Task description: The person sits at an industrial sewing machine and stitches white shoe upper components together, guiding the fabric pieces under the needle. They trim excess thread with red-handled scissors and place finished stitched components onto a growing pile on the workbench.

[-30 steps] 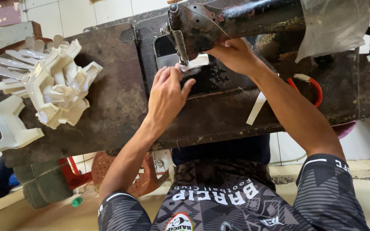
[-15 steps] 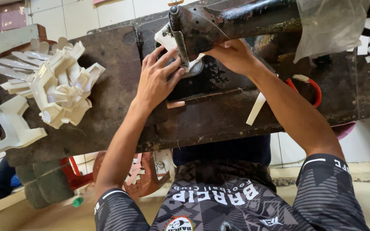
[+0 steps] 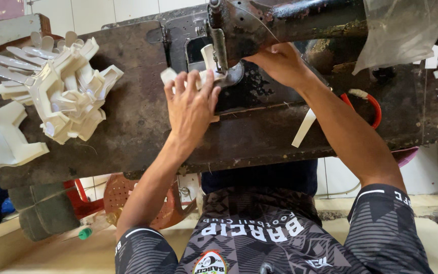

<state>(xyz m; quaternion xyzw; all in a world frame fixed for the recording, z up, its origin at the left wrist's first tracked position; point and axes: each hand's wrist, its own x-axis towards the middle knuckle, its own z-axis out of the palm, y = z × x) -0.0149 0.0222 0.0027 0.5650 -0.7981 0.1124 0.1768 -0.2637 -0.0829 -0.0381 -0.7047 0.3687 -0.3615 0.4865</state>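
Note:
A dark, worn sewing machine (image 3: 290,18) stands on a dark wooden table (image 3: 128,137). A white cut piece (image 3: 208,57) lies under its presser foot and needle bar. My left hand (image 3: 191,104) presses flat on the piece's near end, fingers spread. My right hand (image 3: 280,63) reaches under the machine's arm and holds the piece's right side by the needle. Part of the piece is hidden under both hands.
A pile of several white cut pieces (image 3: 62,91) sits at the table's left. A white strip (image 3: 304,128) and a red ring (image 3: 373,109) hang at the front right. A clear plastic bag (image 3: 401,28) drapes the machine. Red stools (image 3: 128,198) stand below.
My left hand has slid from the table's front edge up to the needle, pushing the white piece under the presser foot. My right hand stayed by the needle.

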